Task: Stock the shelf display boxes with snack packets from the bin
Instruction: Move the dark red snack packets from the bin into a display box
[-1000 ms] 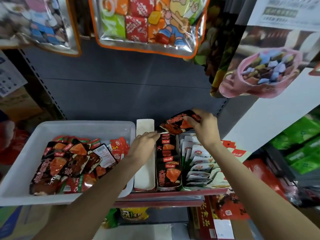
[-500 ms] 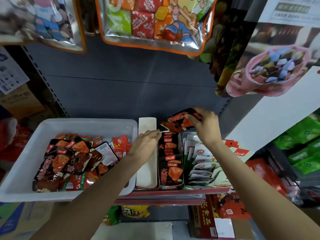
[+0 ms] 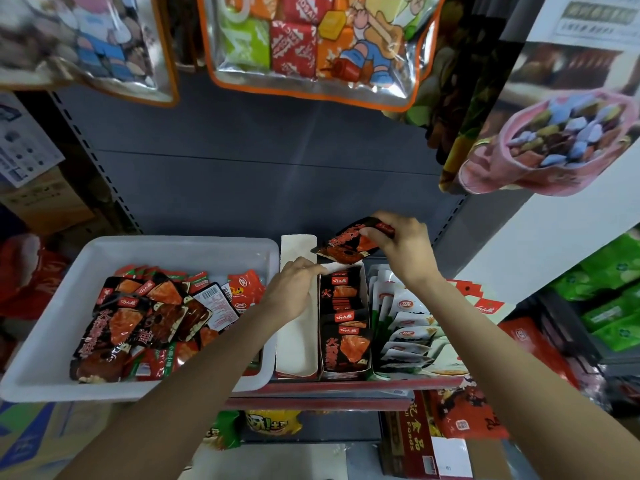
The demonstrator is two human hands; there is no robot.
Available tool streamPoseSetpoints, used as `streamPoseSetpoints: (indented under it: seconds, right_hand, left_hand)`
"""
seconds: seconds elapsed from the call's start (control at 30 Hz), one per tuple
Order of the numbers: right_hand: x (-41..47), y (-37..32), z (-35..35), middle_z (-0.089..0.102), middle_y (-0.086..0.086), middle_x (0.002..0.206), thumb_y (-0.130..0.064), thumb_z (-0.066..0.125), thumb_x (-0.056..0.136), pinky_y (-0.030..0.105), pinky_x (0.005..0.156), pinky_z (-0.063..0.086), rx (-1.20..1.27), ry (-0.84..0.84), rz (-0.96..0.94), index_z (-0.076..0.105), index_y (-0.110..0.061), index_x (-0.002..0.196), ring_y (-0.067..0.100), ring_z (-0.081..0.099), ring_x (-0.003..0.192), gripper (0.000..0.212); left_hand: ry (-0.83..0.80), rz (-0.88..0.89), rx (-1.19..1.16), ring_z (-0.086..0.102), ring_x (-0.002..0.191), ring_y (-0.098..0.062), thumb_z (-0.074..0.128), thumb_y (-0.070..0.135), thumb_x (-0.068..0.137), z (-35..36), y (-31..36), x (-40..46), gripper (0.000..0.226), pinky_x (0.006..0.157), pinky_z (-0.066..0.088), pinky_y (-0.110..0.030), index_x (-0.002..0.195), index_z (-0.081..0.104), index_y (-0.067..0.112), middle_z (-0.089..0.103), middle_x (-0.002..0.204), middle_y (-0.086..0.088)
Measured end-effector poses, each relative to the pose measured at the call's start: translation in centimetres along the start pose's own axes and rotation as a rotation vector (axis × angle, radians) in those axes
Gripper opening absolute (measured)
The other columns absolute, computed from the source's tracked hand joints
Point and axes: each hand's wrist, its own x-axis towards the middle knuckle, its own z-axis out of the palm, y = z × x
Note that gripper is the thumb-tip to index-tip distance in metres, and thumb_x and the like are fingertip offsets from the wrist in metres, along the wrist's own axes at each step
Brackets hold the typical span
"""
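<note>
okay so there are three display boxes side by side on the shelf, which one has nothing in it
The leftmost display box, right beside the white bin. Its bare white floor shows, while the middle box holds black-and-orange packets and the right box holds white ones.

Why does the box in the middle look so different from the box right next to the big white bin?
The middle display box is packed with black and orange snack packets, while the box beside the bin shows only its bare white inside. The right hand holds another black packet over the back of the middle box; the left hand rests at the other box. Both are narrow boxes standing side by side on the shelf.
</note>
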Motion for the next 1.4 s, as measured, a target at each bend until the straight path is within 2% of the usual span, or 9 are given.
streamPoseSetpoints:
  seconds: [0.1,0.17,0.3,0.43,0.6,0.77,0.9,1.13,1.4]
  right_hand:
    - [0.2,0.3,0.1,0.069,0.007,0.084,-0.012,0.063,0.088,0.009,0.063,0.040,-0.014,-0.051,-0.017,0.068,-0.003,0.095,0.016,0.060,0.072,0.012]
    - [0.3,0.5,-0.1,0.071,0.008,0.089,-0.014,0.064,0.088,0.023,0.072,0.048,-0.066,-0.076,-0.031,0.069,-0.006,0.098,0.022,0.065,0.079,0.013]
    - [0.4,1.1,-0.3,0.072,0.009,0.097,-0.014,0.065,0.087,0.040,0.081,0.051,-0.130,-0.115,-0.029,0.070,-0.010,0.103,0.027,0.066,0.089,0.017]
    - [1.1,1.0,0.3,0.071,0.009,0.096,-0.016,0.062,0.089,0.042,0.078,0.052,-0.178,-0.151,-0.025,0.070,-0.013,0.103,0.030,0.065,0.089,0.016]
    - [2.5,-0.3,0.9,0.069,0.007,0.104,-0.020,0.057,0.092,0.039,0.079,0.051,-0.376,-0.274,-0.067,0.067,-0.021,0.110,0.030,0.062,0.097,0.020]
    - [3.5,-1.4,1.9,0.067,0.007,0.111,-0.020,0.052,0.094,0.035,0.077,0.049,-0.501,-0.373,-0.137,0.067,-0.024,0.112,0.030,0.060,0.101,0.024]
    - [3.4,-0.6,3.9,0.064,0.006,0.108,-0.018,0.051,0.093,0.030,0.068,0.041,-0.519,-0.482,-0.111,0.067,-0.020,0.107,0.029,0.060,0.098,0.021]
    - [2.9,0.8,3.5,0.066,0.005,0.105,-0.011,0.060,0.088,0.038,0.081,0.053,-0.262,-0.471,0.055,0.064,-0.018,0.106,0.023,0.063,0.092,0.020]
    - [1.4,1.3,5.0,0.065,0.003,0.106,-0.020,0.051,0.094,0.028,0.067,0.039,-0.542,-0.514,0.007,0.065,-0.021,0.099,0.026,0.060,0.095,0.016]
  left_hand:
    - [-0.007,0.009,0.030,0.038,0.128,-0.020,0.041,-0.016,0.082,-0.1,-0.1,0.0,0.066,0.096,0.041,-0.028,0.135,0.050,0.024,0.040,0.140,-0.004]
    - [-0.016,0.017,0.043,0.038,0.128,-0.019,0.041,-0.013,0.084,-0.1,-0.2,-0.2,0.064,0.097,0.041,-0.028,0.134,0.051,0.025,0.039,0.140,-0.003]
    - [0.003,-0.019,0.012,0.043,0.124,-0.017,0.042,0.012,0.096,-0.1,0.3,-0.3,0.038,0.100,0.040,-0.033,0.129,0.057,0.022,0.043,0.137,-0.001]
    - [0.163,-0.104,0.028,0.050,0.115,-0.017,0.053,0.031,0.094,0.4,1.4,0.9,0.026,0.095,0.040,-0.035,0.112,0.068,0.020,0.050,0.127,0.000]
    - [0.259,-0.110,0.046,0.047,0.114,-0.017,0.060,0.012,0.088,1.1,1.7,2.0,0.016,0.089,0.035,-0.031,0.094,0.074,0.018,0.049,0.127,0.000]
    - [0.281,-0.046,-0.070,0.046,0.111,-0.019,0.065,0.015,0.087,1.3,1.1,1.2,0.011,0.083,0.025,-0.024,0.084,0.076,0.014,0.050,0.119,-0.004]
    - [0.269,-0.046,-0.067,0.048,0.109,-0.018,0.068,0.018,0.085,1.1,0.5,1.0,0.008,0.088,0.031,-0.030,0.087,0.076,0.017,0.052,0.115,-0.003]
    - [0.261,-0.026,-0.110,0.058,0.099,-0.016,0.065,0.018,0.088,0.7,0.4,0.9,0.012,0.088,0.047,-0.033,0.094,0.075,0.017,0.057,0.112,-0.002]
    - [0.242,-0.042,-0.164,0.057,0.104,-0.014,0.064,0.016,0.088,0.9,0.4,1.0,0.015,0.088,0.040,-0.019,0.100,0.073,0.014,0.055,0.117,-0.001]
